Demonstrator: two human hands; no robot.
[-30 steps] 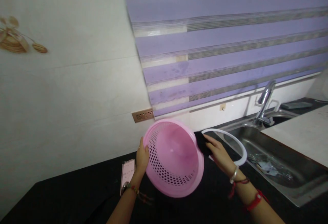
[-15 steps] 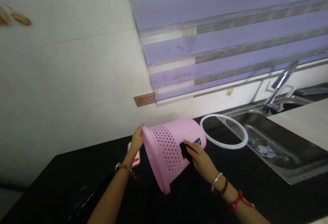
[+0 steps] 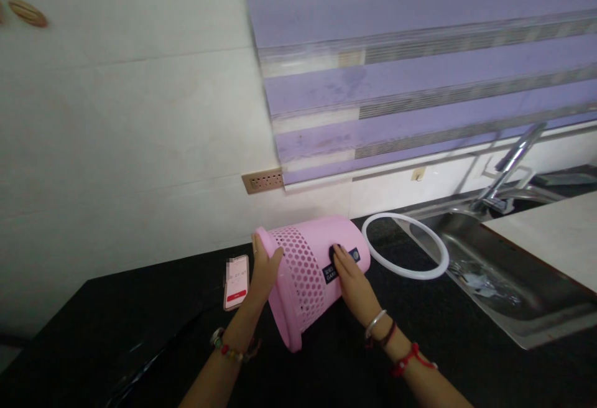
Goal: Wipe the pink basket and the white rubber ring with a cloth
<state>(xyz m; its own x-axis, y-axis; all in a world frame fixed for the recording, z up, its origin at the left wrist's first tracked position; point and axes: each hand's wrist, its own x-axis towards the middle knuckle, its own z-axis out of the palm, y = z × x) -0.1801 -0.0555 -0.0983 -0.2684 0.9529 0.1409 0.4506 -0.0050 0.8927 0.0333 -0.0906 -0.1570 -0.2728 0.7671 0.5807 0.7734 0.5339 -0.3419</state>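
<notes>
Left fingers [image 3: 257, 247] grip the pink bin [image 3: 326, 235], thumb now over its rim; right fingers [image 3: 344, 265] hold black cloth [image 3: 332, 253].

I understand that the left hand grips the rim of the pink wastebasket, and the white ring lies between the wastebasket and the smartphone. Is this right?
One thing is wrong: in the head view, the white ring lies on the side of the pink wastebasket toward the sink, opposite the smartphone. The left hand does grip the rim.
</notes>
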